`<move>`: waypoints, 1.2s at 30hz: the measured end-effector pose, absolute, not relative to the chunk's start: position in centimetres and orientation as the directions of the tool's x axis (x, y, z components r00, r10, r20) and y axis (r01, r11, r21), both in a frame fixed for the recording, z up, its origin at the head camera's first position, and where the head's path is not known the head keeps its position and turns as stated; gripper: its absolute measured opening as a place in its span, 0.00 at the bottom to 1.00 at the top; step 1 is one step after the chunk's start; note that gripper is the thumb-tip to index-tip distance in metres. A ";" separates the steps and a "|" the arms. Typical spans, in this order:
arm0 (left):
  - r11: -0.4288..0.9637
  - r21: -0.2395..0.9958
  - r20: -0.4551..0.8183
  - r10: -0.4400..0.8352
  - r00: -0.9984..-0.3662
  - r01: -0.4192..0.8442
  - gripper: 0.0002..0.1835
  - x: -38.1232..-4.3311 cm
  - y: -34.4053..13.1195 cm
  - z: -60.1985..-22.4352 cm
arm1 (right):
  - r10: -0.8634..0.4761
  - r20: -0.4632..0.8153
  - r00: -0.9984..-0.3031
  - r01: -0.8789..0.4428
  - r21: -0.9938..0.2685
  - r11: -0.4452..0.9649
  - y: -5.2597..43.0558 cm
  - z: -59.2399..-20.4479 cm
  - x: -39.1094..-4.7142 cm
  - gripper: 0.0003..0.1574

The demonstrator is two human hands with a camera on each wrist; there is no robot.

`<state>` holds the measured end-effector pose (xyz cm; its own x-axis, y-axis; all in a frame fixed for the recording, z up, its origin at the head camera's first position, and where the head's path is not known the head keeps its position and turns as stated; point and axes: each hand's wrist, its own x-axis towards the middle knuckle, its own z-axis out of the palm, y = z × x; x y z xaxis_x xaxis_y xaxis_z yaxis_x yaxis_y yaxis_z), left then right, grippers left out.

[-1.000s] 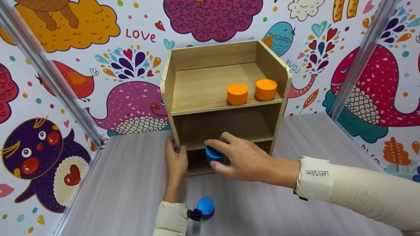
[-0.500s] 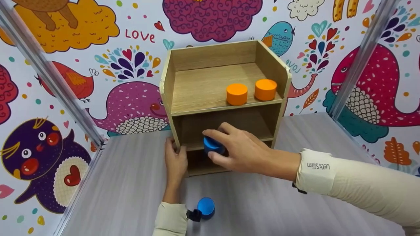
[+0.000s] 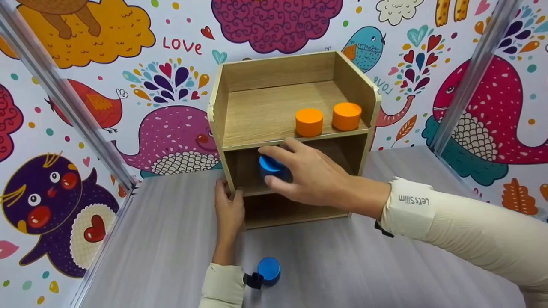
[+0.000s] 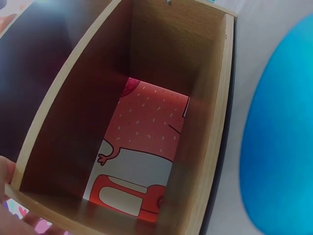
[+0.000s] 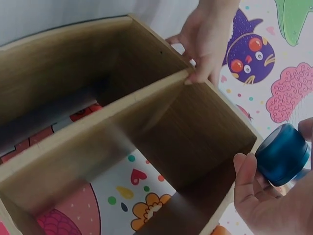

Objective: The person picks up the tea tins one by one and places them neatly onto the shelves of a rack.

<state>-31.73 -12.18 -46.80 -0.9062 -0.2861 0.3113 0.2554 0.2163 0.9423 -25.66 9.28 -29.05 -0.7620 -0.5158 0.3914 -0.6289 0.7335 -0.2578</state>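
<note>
My right hand (image 3: 314, 175) grips a short shiny blue cylinder (image 3: 269, 166) between thumb and fingers, in front of the middle compartment of a small wooden shelf unit (image 3: 280, 143). In the right wrist view the held blue cylinder (image 5: 282, 154) lies tilted, a pale round face showing. My left hand (image 3: 230, 211) holds the unit's left side panel, thumb at the front edge and fingers along the outside. A second blue cylinder (image 3: 269, 270) stands on the table beside my left wrist; it looms large at the right of the left wrist view. Two orange cylinders (image 3: 309, 122) (image 3: 346, 116) stand on the top shelf.
The unit stands on a grey wood-grain table (image 3: 171, 239), near a back wall (image 3: 180, 85) printed with cartoon animals. Metal posts (image 3: 85, 111) mark the enclosure's corners. A lower compartment (image 3: 295, 209) lies under the middle one.
My right hand has risen with the blue cylinder, from in front of the lower compartment to the middle one, shifting slightly left. My left hand and the other cylinders have stayed put.
</note>
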 end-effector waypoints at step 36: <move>0.219 0.941 0.314 -0.286 -0.905 0.257 0.20 -31.7 -12.1 -46.9 | -0.386 0.346 -0.855 -0.501 -0.355 0.789 7.3 -25.4 -30.3 0.36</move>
